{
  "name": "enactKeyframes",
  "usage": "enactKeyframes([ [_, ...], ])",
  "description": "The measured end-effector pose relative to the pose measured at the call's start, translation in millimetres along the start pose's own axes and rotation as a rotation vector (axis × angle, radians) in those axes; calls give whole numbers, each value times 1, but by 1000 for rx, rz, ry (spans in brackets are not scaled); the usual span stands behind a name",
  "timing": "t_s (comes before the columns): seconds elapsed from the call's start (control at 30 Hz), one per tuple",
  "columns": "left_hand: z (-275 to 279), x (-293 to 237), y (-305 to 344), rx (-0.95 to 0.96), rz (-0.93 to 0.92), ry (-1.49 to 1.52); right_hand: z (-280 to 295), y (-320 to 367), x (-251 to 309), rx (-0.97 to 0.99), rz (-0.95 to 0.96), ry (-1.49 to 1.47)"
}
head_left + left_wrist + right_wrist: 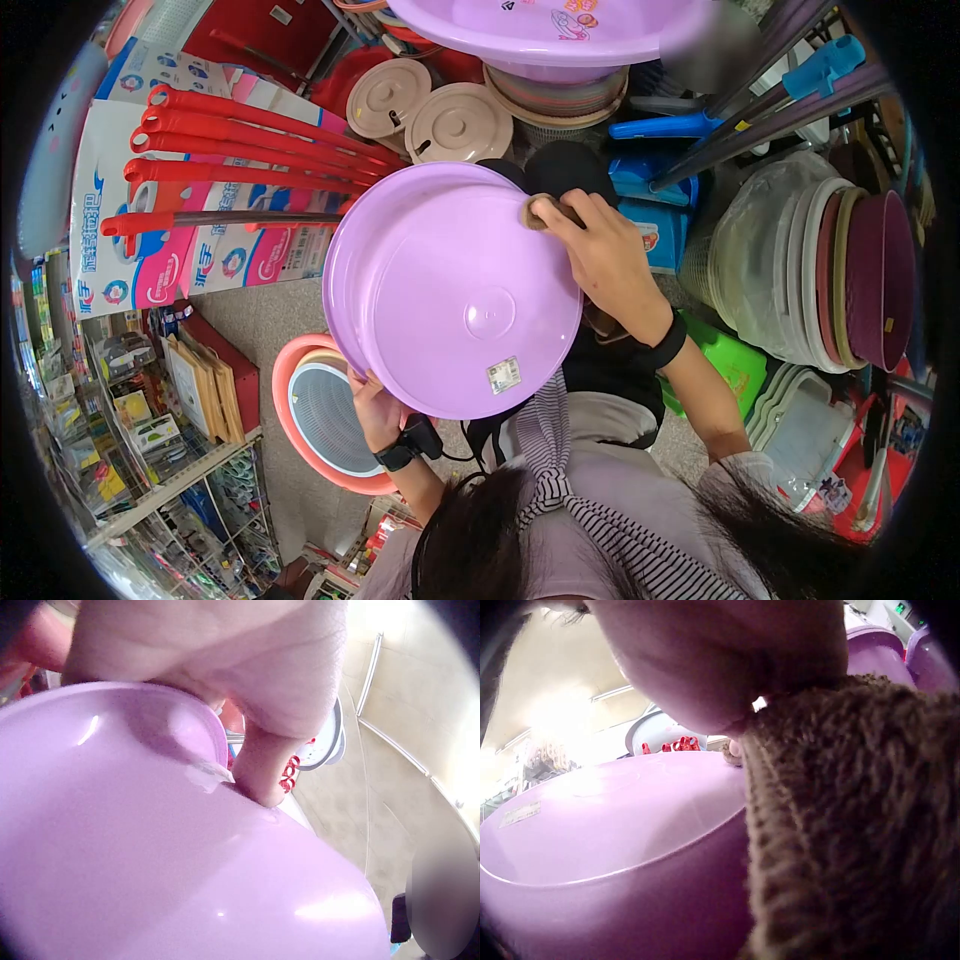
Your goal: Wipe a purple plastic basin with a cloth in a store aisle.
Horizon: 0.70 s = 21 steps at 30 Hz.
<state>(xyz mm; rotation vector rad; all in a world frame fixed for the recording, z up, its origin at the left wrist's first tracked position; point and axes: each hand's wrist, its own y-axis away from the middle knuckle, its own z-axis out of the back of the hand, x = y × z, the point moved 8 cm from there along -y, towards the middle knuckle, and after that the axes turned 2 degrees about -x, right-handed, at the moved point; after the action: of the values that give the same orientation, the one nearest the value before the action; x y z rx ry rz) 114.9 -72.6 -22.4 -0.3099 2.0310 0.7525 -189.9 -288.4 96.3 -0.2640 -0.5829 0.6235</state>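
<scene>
A round light-purple plastic basin (pixel 430 290) is held in front of the body, its flat base with a small label (pixel 504 375) facing up toward the head camera. At the basin's near-left edge my left hand (pixel 378 412) grips the rim, the thumb (pixel 262 776) lying on the purple plastic in the left wrist view. My right hand (pixel 612 262) pinches a brown fuzzy cloth (pixel 847 825) at the far-right edge of the basin. The cloth fills much of the right wrist view and hides part of the basin's side.
Red-handled poles (pixel 250 130) stand by printed boxes on the left. A pink basket (pixel 290 440) is on the floor below the basin. A larger purple tub (pixel 540 30) lies ahead, blue dustpans (pixel 650 180) and stacked buckets (pixel 800 270) to the right. Shelved goods (pixel 120 400) line the left.
</scene>
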Motion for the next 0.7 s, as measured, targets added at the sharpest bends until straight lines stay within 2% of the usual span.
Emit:
enactKeyframes([
  [0.13,-16,-11,2,23,-21,-41,2,9,-6,8,-9,12],
  [0.23,-18,-16,5,-54,-45,-5,6,19,-8,7,-25,14],
  [0.3,-21,-16,4,69,-31,-76,8,27,-10,27,-43,19],
  [0.5,-22,-17,7,67,-39,-69,5,56,-17,67,-66,27],
  [0.7,-19,-17,6,98,-44,-89,5,39,-12,21,-91,-55],
])
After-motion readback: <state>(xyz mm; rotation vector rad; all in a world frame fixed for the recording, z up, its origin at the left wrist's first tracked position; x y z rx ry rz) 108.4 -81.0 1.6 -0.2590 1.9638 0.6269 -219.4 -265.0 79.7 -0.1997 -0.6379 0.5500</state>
